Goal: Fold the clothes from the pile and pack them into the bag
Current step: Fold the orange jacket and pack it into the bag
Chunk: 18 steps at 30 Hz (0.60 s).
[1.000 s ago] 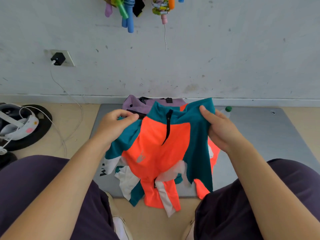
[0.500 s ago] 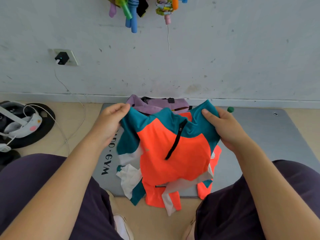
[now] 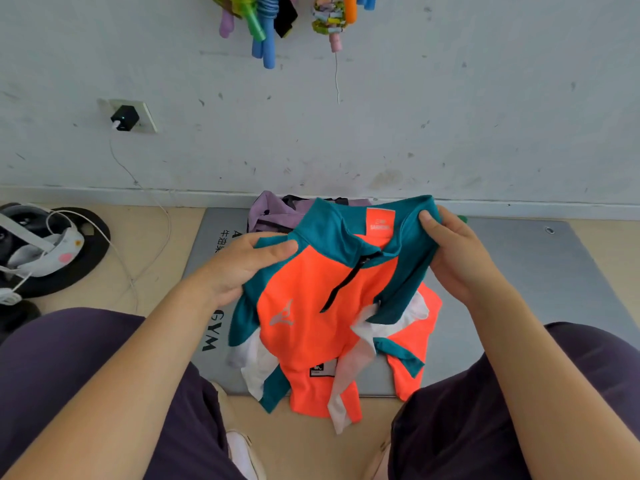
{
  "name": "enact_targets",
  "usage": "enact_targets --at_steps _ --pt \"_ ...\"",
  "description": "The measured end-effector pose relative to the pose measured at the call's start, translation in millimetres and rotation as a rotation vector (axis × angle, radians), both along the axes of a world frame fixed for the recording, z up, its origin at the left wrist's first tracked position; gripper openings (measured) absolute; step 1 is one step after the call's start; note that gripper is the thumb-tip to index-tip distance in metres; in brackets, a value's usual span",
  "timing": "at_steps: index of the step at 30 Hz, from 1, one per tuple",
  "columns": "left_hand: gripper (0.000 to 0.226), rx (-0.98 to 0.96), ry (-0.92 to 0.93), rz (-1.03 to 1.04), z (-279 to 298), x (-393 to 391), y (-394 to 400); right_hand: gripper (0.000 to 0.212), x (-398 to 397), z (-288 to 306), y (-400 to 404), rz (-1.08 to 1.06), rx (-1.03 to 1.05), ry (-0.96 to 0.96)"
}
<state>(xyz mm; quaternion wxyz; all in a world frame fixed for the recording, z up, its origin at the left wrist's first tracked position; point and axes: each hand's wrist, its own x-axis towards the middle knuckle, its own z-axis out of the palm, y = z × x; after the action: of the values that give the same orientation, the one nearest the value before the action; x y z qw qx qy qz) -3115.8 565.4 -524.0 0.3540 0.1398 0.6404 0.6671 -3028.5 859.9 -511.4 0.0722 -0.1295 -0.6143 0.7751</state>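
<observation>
An orange, teal and white zip-neck jersey (image 3: 311, 313) hangs in front of me above the grey gym mat (image 3: 540, 271). My left hand (image 3: 242, 268) grips its left teal shoulder. My right hand (image 3: 453, 251) grips the right shoulder near the collar. The collar's inside label faces up. The jersey's lower part lies crumpled on the mat's near edge, over more orange and white fabric. A purple bag (image 3: 273, 213) lies behind the jersey against the wall, mostly hidden by it.
My knees in dark trousers flank the mat. A white headset (image 3: 45, 244) on a black round pad sits at the left, with a cable running to a wall charger (image 3: 124, 118). Colourful items (image 3: 263, 22) hang on the wall above. A green cap (image 3: 462, 219) peeks behind my right hand.
Both hands have spread the jersey's shoulders apart and turned it, so the collar's inside label now shows. My left hand has come lower and nearer to me.
</observation>
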Motion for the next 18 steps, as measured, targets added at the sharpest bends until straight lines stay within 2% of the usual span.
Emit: enact_targets --at_steps 2,4,7,12,14,16,18 --pt "0.032 0.073 0.007 0.077 1.4 0.6 2.1 0.017 -0.2 1.0 0.2 0.016 -0.005 -0.01" --pt "0.02 0.098 0.018 0.182 4.1 1.3 4.3 0.017 -0.6 2.0 -0.7 0.017 0.02 -0.018" --pt "0.021 0.099 0.021 0.255 6.2 0.8 6.2 0.019 -0.2 2.2 -1.6 0.02 0.02 -0.007" --pt "0.023 0.161 0.016 0.218 9.0 -4.1 -0.5 0.018 -0.2 4.8 4.0 0.011 -0.041 0.012" --pt "0.018 0.018 0.141 0.216 7.1 -5.2 -2.6 0.018 -0.6 4.0 4.0 0.011 -0.058 0.008" --pt "0.02 -0.225 0.337 0.198 2.5 -2.8 -0.5 0.018 -1.4 0.6 0.9 0.012 -0.031 -0.008" --pt "0.026 -0.294 0.352 0.161 1.9 3.9 5.9 0.017 -1.9 -2.1 -3.6 -0.001 0.019 -0.028"
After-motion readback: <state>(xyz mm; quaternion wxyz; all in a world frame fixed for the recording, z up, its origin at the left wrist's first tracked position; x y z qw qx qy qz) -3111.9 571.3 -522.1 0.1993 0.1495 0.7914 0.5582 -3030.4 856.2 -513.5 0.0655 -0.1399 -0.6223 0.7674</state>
